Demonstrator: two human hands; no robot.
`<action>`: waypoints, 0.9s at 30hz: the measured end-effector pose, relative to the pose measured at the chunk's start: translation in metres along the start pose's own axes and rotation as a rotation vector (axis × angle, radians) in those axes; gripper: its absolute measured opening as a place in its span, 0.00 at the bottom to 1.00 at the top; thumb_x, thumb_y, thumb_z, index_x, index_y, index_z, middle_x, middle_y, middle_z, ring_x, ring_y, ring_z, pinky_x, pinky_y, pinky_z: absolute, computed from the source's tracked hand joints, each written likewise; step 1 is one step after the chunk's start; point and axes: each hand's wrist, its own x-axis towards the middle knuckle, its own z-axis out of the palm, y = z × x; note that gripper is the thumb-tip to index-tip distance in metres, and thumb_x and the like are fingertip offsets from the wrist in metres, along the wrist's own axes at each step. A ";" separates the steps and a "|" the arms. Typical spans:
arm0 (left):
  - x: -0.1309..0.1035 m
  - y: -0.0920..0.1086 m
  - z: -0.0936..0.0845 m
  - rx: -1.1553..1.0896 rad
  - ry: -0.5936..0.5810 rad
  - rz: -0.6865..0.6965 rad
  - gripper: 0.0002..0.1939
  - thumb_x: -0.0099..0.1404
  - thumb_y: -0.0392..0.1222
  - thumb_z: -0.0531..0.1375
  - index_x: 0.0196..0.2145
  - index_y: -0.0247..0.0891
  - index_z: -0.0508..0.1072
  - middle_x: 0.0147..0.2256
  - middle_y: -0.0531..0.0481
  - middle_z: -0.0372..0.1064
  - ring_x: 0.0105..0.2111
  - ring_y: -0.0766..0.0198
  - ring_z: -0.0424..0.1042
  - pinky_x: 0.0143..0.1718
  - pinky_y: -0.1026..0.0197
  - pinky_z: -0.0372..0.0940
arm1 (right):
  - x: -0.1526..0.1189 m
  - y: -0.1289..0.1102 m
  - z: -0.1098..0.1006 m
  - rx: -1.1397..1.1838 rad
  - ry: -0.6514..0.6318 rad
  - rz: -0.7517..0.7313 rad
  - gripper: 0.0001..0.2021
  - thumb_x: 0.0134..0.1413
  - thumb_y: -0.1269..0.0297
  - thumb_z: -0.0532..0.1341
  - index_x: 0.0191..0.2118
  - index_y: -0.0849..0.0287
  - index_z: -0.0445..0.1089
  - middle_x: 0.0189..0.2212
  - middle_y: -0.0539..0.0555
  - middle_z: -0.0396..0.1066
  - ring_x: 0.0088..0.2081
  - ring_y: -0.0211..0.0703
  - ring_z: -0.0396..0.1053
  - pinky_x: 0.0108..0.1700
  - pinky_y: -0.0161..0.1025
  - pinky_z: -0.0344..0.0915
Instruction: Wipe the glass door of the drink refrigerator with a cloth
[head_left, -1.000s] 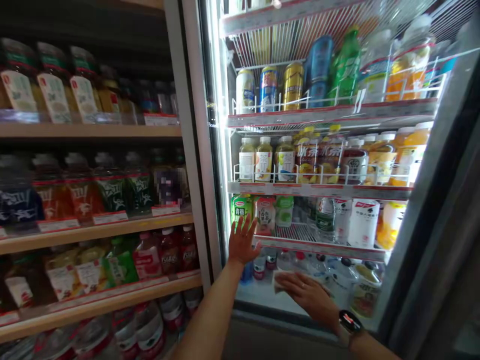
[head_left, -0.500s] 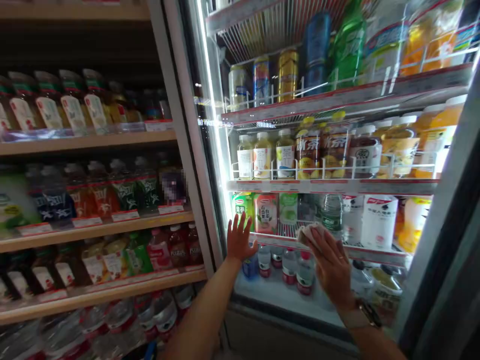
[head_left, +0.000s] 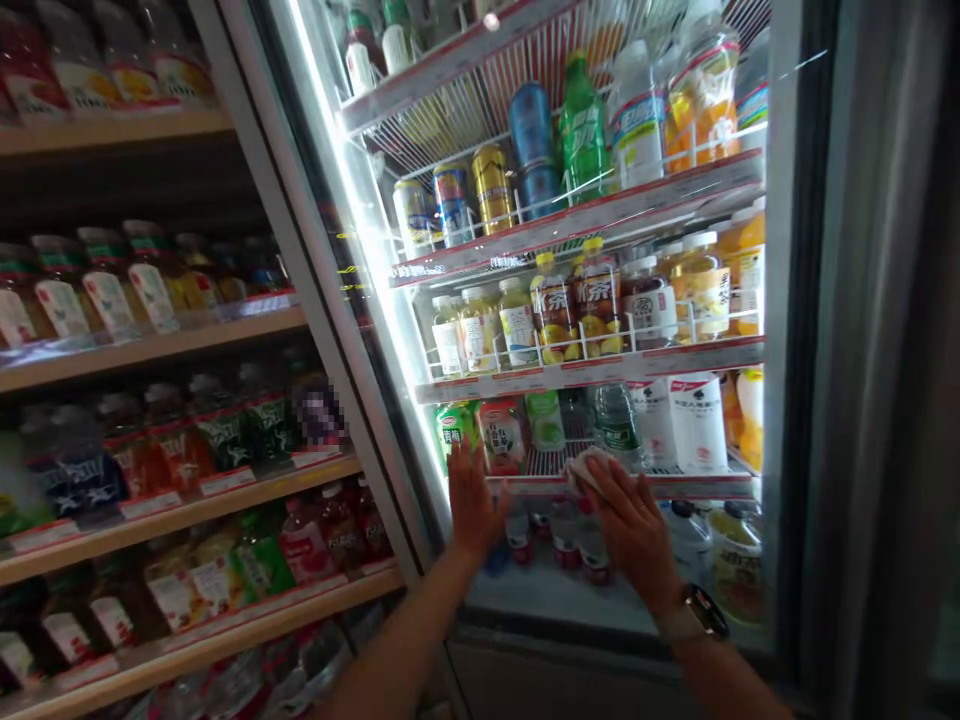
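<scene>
Plainly, the left hand point(head_left: 472, 505) is raised with its fingers apart and its palm towards the glass of a lit drinks cooler point(head_left: 525, 622); whether it touches the glass is hard to tell. The right hand point(head_left: 630, 525) holds a pale, crumpled cloth point(head_left: 588, 468) under its fingers, which lie close together and pin it to the glass. The cloth shows near the fingertips, in line with the front edge of a low shelf. A dark watch point(head_left: 706, 611) sits on the right wrist.

Behind the glass, just above the left hand, stand a green drink pack point(head_left: 454, 428) and a red drink pack point(head_left: 502, 437). Beside them are a small green bottle point(head_left: 547, 420), a clear bottle point(head_left: 616, 425) with a green label, and white packs point(head_left: 697, 422). Below, behind and between the hands, are small bottles point(head_left: 580, 552) with pinkish labels, partly blurred; a wide jar point(head_left: 738, 560) stands to their right.

The shelf above carries a row of tea and juice bottles, 2 of them with yellow caps in front. Higher still are cans point(head_left: 493, 190), a large green bottle point(head_left: 583, 130) and orange soda point(head_left: 705, 105). To the left, wooden shelves point(head_left: 187, 478) hold more bottled drinks.
</scene>
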 end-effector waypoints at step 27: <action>0.019 0.034 0.035 0.121 0.058 0.165 0.33 0.72 0.44 0.48 0.70 0.37 0.43 0.69 0.41 0.43 0.70 0.51 0.38 0.69 0.43 0.40 | -0.006 -0.032 0.024 0.091 -0.019 -0.034 0.27 0.64 0.78 0.49 0.67 0.56 0.56 0.61 0.54 0.66 0.68 0.42 0.50 0.71 0.44 0.42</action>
